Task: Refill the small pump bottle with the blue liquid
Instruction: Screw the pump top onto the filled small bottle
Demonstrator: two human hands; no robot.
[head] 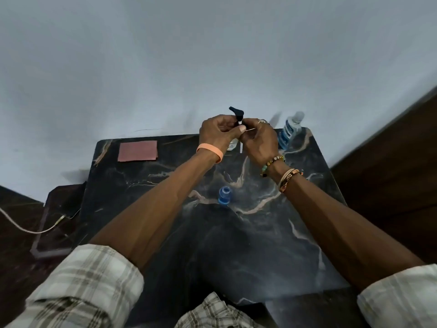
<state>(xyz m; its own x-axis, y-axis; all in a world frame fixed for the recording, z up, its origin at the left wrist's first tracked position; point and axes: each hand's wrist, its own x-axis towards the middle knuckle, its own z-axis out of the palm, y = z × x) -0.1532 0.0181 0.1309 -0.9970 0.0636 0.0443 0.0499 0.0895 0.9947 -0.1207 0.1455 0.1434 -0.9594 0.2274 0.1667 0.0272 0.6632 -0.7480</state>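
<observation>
Both hands meet above the far side of the dark marble table (260, 233). My left hand (218, 132) and my right hand (259, 140) both pinch the black pump head (236, 112), whose spout points left. Its white dip tube (241, 147) hangs down between the hands. Just below my left hand shows a bit of the small clear pump bottle (233, 145); most of it is hidden, and whether a hand holds it I cannot tell. The big bottle of blue liquid (289, 131) stands uncapped at the table's far right corner. Its blue cap (224, 195) lies mid-table.
A pink cloth (137, 150) lies flat at the table's far left. A pale wall rises right behind the table. A white cable (28, 229) runs over the dark floor on the left. A wooden surface (390, 174) borders the right side.
</observation>
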